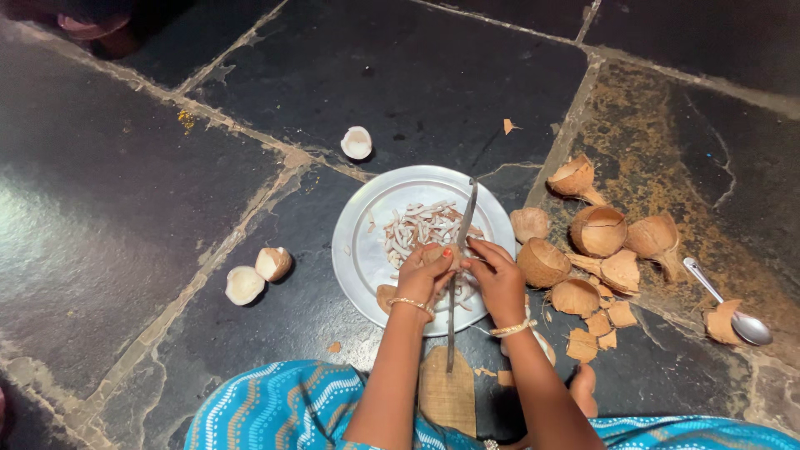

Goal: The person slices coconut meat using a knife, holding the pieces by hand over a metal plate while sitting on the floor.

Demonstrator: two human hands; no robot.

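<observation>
At the centre of the frame we see both hands meeting over a round steel plate (367,250) that rests on a dark stone floor (125,208). The left hand (427,275) is closed around a piece of coconut (433,252), pressing it against the upright blade (463,242) of a floor-mounted cutter, whose wooden base (447,392) lies at the bottom centre. The right hand (497,279) is curled beside the blade, fingers touching the same piece; whether it grips it, we cannot tell. White coconut slices (412,225) are heaped on the plate. To the right lie empty coconut shells (598,231) and shell fragments (602,321), with a steel spoon (733,312) further right. Left of the plate sit two coconut halves (258,275), and another one (357,142) above it.
</observation>
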